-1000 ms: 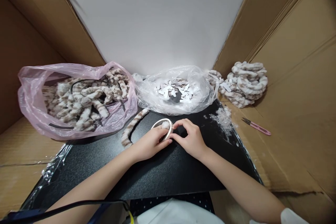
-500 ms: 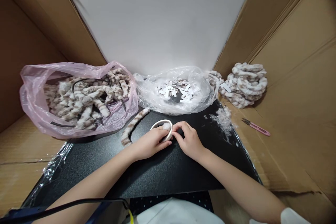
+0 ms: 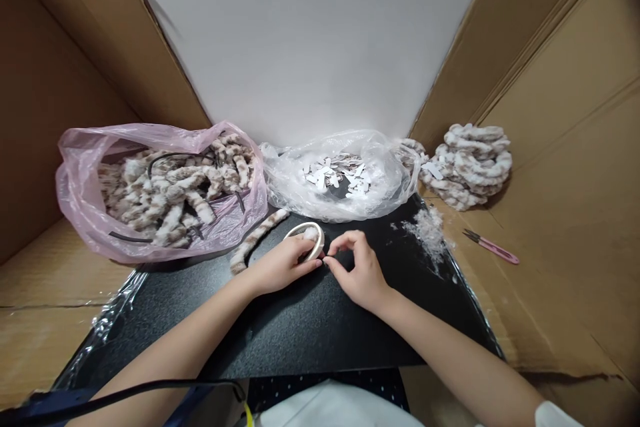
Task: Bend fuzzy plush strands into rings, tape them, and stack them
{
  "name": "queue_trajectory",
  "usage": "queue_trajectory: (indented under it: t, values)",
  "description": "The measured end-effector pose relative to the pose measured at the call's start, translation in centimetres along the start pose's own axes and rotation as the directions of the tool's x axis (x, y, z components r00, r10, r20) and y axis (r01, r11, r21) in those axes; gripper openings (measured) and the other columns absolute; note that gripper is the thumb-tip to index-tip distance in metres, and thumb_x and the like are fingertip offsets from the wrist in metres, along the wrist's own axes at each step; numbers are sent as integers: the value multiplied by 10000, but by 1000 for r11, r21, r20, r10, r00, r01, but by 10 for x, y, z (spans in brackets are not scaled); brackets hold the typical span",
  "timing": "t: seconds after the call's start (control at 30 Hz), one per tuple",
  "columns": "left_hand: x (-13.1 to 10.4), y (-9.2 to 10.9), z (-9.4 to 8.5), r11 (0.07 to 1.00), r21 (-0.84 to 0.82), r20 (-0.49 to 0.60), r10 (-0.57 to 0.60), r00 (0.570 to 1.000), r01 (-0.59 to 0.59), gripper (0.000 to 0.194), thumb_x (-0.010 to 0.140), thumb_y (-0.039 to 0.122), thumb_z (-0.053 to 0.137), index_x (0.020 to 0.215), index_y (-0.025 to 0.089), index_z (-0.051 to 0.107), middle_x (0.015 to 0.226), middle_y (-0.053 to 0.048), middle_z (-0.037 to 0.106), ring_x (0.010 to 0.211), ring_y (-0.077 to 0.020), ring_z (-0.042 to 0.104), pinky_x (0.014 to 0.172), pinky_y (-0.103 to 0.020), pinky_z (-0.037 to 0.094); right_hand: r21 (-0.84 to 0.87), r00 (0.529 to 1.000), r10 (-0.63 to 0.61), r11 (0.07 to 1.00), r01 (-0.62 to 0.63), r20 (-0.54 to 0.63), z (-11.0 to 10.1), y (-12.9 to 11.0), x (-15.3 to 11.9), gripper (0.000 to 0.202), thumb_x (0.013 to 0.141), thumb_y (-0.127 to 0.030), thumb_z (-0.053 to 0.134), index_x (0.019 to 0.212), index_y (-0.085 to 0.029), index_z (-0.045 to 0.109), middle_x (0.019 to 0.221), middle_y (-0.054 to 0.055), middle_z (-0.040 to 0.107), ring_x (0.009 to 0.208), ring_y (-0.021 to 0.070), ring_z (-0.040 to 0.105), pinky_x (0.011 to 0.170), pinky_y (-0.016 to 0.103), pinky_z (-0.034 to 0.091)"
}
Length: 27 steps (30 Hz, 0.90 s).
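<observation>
My left hand (image 3: 285, 265) is closed round a roll of tape (image 3: 316, 247), a narrow whitish ring tilted up from the black table (image 3: 280, 340). A tuft of white fluff (image 3: 311, 233) shows inside the ring. Close to the roll's right side, my right hand (image 3: 357, 270) pinches thumb and forefinger together. Whatever lies between those fingertips is too small to make out. Left of the roll, a furry brown-and-white striped strip (image 3: 255, 239) lies curved on the table, partly behind my left hand.
A pink plastic bag (image 3: 80, 213) full of furry strips stands at left. A clear bag (image 3: 295, 197) with white tags sits at the back. At right are a coil of furry cord (image 3: 473, 163), loose fluff (image 3: 429, 233) and pink-handled thread snips (image 3: 493, 248). Cardboard walls (image 3: 565, 147) flank the table.
The right fingertips have shifted slightly down and away from the roll, their pinch now just below its right edge. The left hand keeps the roll, tilted a little differently. The camera view has shifted slightly.
</observation>
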<state>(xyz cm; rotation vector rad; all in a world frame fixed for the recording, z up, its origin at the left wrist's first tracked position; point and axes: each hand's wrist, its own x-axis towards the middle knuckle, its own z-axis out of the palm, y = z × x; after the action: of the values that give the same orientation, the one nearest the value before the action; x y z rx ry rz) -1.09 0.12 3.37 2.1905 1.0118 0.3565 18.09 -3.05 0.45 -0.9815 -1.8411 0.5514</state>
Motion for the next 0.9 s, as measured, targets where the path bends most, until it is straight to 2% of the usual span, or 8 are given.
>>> queue_trajectory:
  t: [0.07,0.13,0.33,0.47,0.6,0.77,0.83,0.9]
  values:
    - [0,3,1,1000,1,18,17,1000,-17,264,906,350,493,723,160,500,680,16,465,636,-127,411,603,-253,301,-27,998,59,998,-60,-25,-2,3,4,271,758,-174,672,950,-228,489,900,32,603,843,189,568,777,346,488]
    - [-1,7,3,999,-2,32,34,999,-34,257,908,358,489,748,158,514,708,5,489,658,-134,430,617,-256,315,-28,997,70,997,-70,25,-4,5,7,282,730,-158,697,934,-227,515,902,29,606,864,195,573,791,345,489]
    - [-1,9,6,998,38,69,51,996,-53,229,910,357,495,843,154,577,759,-15,537,696,-149,458,656,-263,343,-34,994,31,999,-27,105,-7,5,7,139,814,-105,609,846,-222,540,820,13,605,819,180,569,793,331,465]
    - [-4,-1,-3,986,45,115,153,982,-159,251,871,394,570,832,148,605,759,-21,547,679,-141,462,638,-252,339,-46,987,48,998,-41,155,-10,9,11,111,843,-115,564,855,-217,522,844,20,600,829,181,550,786,331,444]
    - [-6,-11,-11,974,38,79,218,973,-222,316,913,389,508,760,141,630,750,-40,554,696,-139,492,629,-240,332,37,977,145,988,-153,157,-15,10,15,126,831,-129,550,856,-218,464,843,9,586,812,164,541,764,310,429]
    - [-4,-17,-12,985,128,-36,122,992,-116,402,917,439,491,677,142,613,608,1,468,590,-117,416,576,-240,284,169,925,234,941,-292,299,-25,-12,11,178,812,-143,561,839,-229,407,789,-33,590,694,122,488,680,265,391]
    - [-4,-18,-13,985,134,-42,115,992,-109,412,892,471,524,651,146,603,581,10,447,584,-118,403,570,-241,279,210,905,248,920,-332,346,-30,-14,8,178,809,-151,556,828,-229,396,777,-36,585,689,118,483,684,266,392]
    - [-4,-18,-13,986,107,-10,132,991,-131,395,889,462,527,666,149,618,594,6,462,599,-121,419,575,-239,292,255,899,300,887,-386,318,-36,-9,7,202,797,-172,566,811,-230,373,763,-36,572,681,118,475,674,264,394]
